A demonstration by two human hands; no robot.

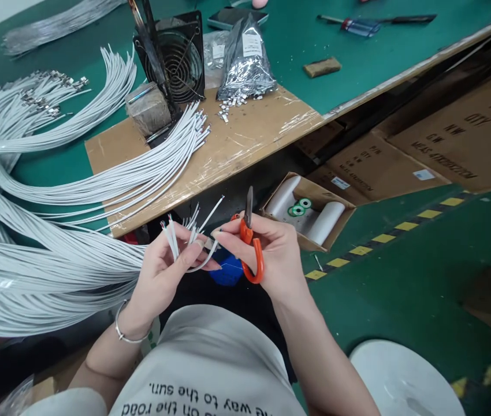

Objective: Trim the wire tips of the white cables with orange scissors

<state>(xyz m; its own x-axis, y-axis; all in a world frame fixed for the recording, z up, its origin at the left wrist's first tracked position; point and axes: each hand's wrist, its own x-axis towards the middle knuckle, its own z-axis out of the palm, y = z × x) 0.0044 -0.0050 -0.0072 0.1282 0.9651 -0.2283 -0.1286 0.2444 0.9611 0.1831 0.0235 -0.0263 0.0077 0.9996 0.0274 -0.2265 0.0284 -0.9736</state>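
One wide green-topped counter (306, 40) fills the view from nine to one o'clock, and over it, sweeping in from nine o'clock, lie the long white sheathed cables (46, 271) in thick curved bundles. At three o'clock stand brown printed cardboard boxes (466, 133) on the green floor. A flat brown cardboard sheet wrapped in clear tape (249, 133) lies on the counter's near edge at twelve o'clock, with cable ends resting on it. On its far side stand a black square wire-grilled fan (180, 58) and, at one o'clock from the fan, a shiny plastic bag of small metal clips (245, 63). Below the counter edge, just right of centre, an open brown carton (321, 189) holds white rolls (326, 222). Near the centre, the left hand (163, 271) is curled around a bunch of the cables just short of their stripped tips, which fan up toward twelve o'clock. The right hand (275, 254), at three o'clock from it and almost touching, holds the orange-handled scissors (249, 242) with fingers through the loops, blades together and pointing to twelve o'clock, while its thumb and forefinger pinch one cable tip.
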